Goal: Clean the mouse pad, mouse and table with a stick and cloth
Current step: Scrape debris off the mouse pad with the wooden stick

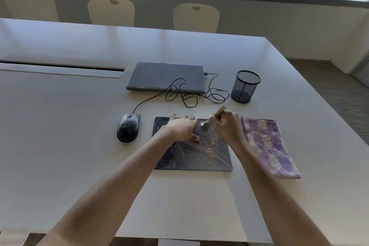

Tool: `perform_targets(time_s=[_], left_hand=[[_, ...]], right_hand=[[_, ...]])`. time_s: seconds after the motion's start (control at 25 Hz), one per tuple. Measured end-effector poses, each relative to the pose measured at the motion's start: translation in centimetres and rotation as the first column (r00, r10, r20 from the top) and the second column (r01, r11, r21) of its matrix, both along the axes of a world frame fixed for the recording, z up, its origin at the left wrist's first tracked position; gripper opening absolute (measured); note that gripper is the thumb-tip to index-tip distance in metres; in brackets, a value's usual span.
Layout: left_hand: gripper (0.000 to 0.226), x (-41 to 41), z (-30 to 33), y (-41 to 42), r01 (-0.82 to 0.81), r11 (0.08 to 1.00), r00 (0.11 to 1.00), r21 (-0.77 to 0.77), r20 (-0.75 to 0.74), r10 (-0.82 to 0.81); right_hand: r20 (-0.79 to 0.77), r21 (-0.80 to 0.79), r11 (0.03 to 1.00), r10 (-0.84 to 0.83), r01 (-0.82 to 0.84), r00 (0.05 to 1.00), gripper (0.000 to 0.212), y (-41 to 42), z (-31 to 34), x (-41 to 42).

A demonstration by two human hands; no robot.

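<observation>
The left hand lies flat, pinning the thin, floppy mouse pad to the bench while the right hand grips the light, stiff stick mid-shaft, scraping crumbs beside the cloth.

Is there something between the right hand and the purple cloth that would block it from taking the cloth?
Nothing visible blocks it. The purple cloth lies on the table just right of the right hand, but that hand already grips the stick.
</observation>
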State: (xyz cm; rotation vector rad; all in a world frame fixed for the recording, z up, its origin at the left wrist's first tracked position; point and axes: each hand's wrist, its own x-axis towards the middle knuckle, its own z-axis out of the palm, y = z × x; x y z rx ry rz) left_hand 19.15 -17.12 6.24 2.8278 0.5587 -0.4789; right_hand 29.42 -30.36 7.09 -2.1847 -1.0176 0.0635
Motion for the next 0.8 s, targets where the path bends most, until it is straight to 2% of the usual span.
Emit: perform_targets(time_s=[0.16,0.24,0.4,0.52,0.64,0.8], left_hand=[[0.082,-0.1,-0.3,0.1,-0.003,1.000,1.000,0.001,0.001,0.003],[0.083,0.0,-0.3,0.0,0.000,1.000,1.000,0.005,-0.001,0.000],[0.082,0.2,-0.1,0.0,0.007,1.000,1.000,0.000,0.006,-0.007],[0.082,0.1,-0.2,0.0,0.003,1.000,1.000,0.007,0.001,-0.003],[0.082,0.1,-0.2,-0.1,0.001,1.000,1.000,0.018,-0.011,0.000],[0.082,0.2,0.0,-0.2,0.002,1.000,1.000,0.023,-0.012,-0.002]], right_hand=[[0.021,-0.065,0.997,0.037,-0.035,0.999,0.032,-2.4,-0.9,-0.7],[0.015,-0.026,0.999,0.038,-0.038,0.999,0.036,-2.5,-0.2,-0.2],[0.048,0.050,0.998,-0.027,0.025,0.998,0.020,-0.7,0.6,0.7],[0.087,-0.034,0.999,-0.006,0.009,0.996,0.019,-1.3,-0.4,0.4],[0.050,-0.090,0.995,0.051,-0.046,0.997,0.029,-2.8,-0.4,0.4],[0.037,0.034,0.999,-0.007,0.006,0.999,0.026,-1.3,0.7,1.0]])
